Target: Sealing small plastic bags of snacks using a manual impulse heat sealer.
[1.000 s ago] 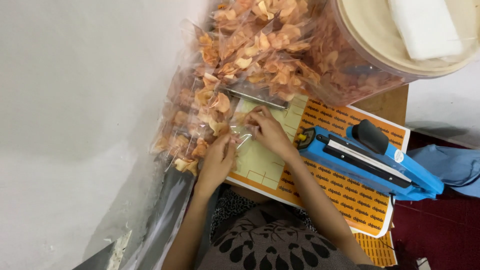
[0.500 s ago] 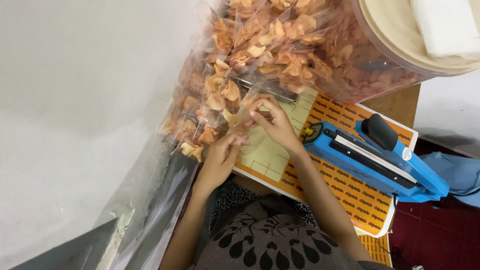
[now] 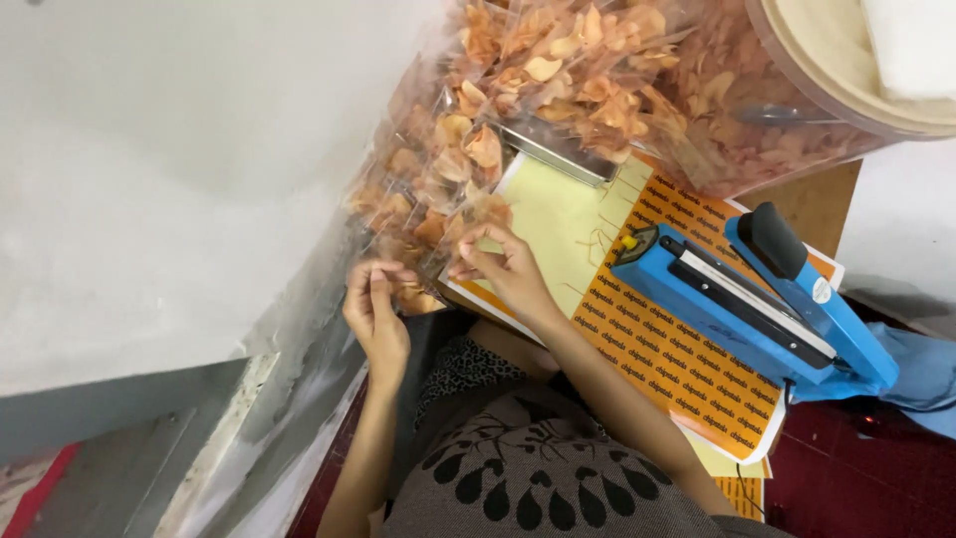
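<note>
A small clear packet of orange chips [image 3: 438, 234] is pinched at centre frame between the left hand [image 3: 376, 314] and the right hand [image 3: 501, 267], both grasping its edges. Stacked chip packets [image 3: 558, 80] are seen above, a blue heat sealer [image 3: 757, 299] at right.

A small snack-packing workshop: clear bags of orange chips [image 3: 558, 90], a blue heat sealer [image 3: 757, 299], printed label sheets [image 3: 677, 349].

Orange sheets [image 3: 687, 349] on wooden table [image 3: 812, 204]
</note>
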